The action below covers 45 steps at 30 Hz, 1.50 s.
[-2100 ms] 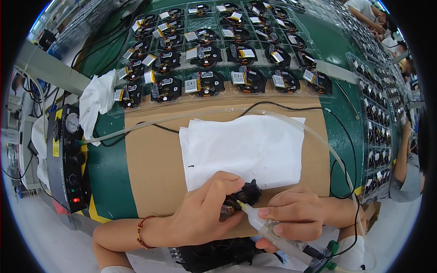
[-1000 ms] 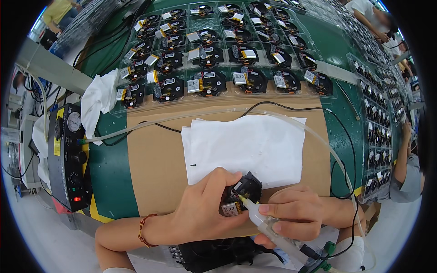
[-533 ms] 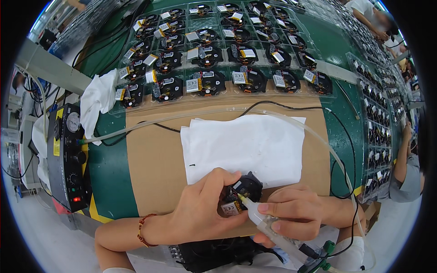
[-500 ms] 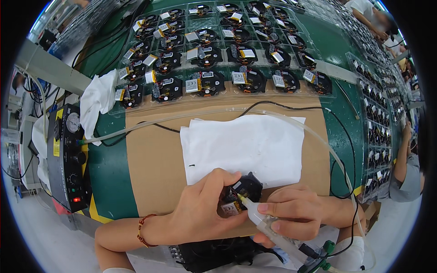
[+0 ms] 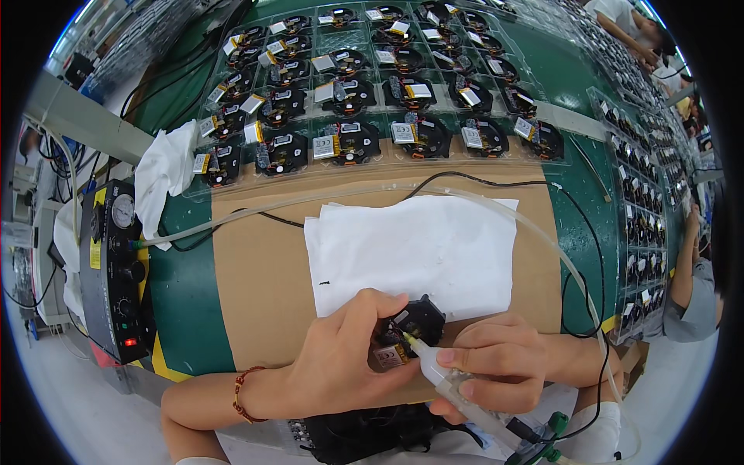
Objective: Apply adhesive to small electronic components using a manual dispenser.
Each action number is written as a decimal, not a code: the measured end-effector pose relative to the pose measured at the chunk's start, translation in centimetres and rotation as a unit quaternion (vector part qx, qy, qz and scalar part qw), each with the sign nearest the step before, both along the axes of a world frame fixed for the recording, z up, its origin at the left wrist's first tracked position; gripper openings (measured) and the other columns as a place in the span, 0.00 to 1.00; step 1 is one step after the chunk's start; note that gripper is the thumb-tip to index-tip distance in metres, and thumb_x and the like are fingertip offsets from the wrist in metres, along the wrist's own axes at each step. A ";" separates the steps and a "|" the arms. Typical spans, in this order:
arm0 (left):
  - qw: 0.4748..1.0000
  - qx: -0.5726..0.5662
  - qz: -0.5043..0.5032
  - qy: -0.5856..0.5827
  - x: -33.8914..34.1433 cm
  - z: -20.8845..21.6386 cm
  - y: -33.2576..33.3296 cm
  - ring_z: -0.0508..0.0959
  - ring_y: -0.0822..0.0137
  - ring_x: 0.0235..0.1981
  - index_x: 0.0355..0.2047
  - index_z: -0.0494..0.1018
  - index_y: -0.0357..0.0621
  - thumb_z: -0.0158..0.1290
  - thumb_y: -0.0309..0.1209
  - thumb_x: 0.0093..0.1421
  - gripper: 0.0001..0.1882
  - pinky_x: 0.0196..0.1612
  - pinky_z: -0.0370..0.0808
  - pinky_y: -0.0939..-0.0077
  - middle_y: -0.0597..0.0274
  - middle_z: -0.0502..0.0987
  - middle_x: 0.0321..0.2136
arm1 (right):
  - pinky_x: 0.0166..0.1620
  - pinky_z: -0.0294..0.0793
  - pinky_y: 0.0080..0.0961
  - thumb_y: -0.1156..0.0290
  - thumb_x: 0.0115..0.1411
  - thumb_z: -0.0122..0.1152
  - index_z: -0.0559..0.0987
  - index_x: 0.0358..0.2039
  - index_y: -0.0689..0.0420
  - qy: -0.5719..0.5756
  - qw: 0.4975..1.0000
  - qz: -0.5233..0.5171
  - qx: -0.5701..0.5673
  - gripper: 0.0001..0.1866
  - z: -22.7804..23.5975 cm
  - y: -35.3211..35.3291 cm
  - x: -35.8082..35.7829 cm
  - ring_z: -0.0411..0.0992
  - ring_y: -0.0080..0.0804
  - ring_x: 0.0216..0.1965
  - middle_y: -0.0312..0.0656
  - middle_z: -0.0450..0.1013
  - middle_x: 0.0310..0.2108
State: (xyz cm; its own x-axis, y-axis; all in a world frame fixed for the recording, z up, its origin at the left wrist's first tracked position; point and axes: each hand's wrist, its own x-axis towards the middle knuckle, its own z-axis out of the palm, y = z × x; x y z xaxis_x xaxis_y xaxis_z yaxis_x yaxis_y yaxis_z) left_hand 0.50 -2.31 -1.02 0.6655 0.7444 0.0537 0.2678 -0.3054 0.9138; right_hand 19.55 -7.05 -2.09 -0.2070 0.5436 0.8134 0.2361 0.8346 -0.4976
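The right hand (image 5: 500,366), closed round a translucent syringe (image 5: 443,377), is just nearer than the white sheet (image 5: 411,252). The syringe's yellow tip (image 5: 409,338) meets or nearly meets a round black module (image 5: 425,318) at the sheet's near edge, hard to say which; the left hand (image 5: 341,353) pinches that module. A black control box (image 5: 110,291) stands left of the sheet; a clear tray (image 5: 342,40) of similar modules (image 5: 359,144) lies beyond.
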 end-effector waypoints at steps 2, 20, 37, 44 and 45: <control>1.000 0.000 0.006 0.001 0.0 0.0 -0.1 0.78 0.60 0.25 0.44 0.63 0.37 0.65 0.30 0.44 0.30 0.26 0.75 0.74 0.52 0.74 0.29 | 0.19 0.71 0.18 0.71 0.47 0.68 0.69 0.32 0.57 0.002 1.000 0.003 0.000 0.16 0.0 0.0 0.0 0.69 0.29 0.18 0.51 0.74 0.29; 1.000 0.018 -0.006 -0.005 0.0 -0.2 -0.1 0.77 0.59 0.26 0.45 0.64 0.35 0.64 0.25 0.44 0.29 0.26 0.75 0.73 0.53 0.72 0.33 | 0.20 0.72 0.18 0.69 0.46 0.70 0.69 0.32 0.57 0.005 1.000 0.009 -0.024 0.18 0.3 -0.1 0.3 0.70 0.29 0.18 0.51 0.74 0.29; 1.000 0.023 -0.001 -0.001 0.0 0.0 0.1 0.78 0.60 0.26 0.45 0.63 0.37 0.65 0.27 0.44 0.29 0.28 0.76 0.74 0.54 0.74 0.31 | 0.18 0.71 0.19 0.71 0.45 0.70 0.69 0.33 0.59 0.013 0.999 0.015 -0.031 0.19 0.2 -0.1 0.4 0.69 0.30 0.17 0.51 0.73 0.30; 1.000 -0.018 -0.014 -0.018 -0.2 -0.3 0.3 0.79 0.64 0.27 0.44 0.63 0.39 0.66 0.29 0.44 0.30 0.29 0.75 0.76 0.56 0.75 0.30 | 0.18 0.71 0.20 0.72 0.43 0.71 0.70 0.31 0.61 0.024 0.997 0.034 -0.064 0.19 0.5 0.1 0.8 0.69 0.31 0.16 0.52 0.72 0.30; 1.000 -0.018 -0.014 -0.018 -0.3 -0.3 0.3 0.79 0.64 0.27 0.44 0.63 0.39 0.66 0.29 0.44 0.30 0.29 0.75 0.76 0.56 0.75 0.30 | 0.18 0.71 0.20 0.72 0.42 0.71 0.70 0.31 0.61 0.028 0.996 0.033 -0.080 0.19 0.6 0.1 0.9 0.69 0.31 0.16 0.51 0.72 0.30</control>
State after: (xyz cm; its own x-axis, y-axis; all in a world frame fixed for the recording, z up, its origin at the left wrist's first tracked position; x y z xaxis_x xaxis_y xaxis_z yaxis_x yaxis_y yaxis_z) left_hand 0.22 -1.99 -1.34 0.6840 0.7277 0.0514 0.2270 -0.2793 0.9330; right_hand 20.41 -6.98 -1.53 -0.2029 0.6537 0.7290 0.1521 0.7565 -0.6360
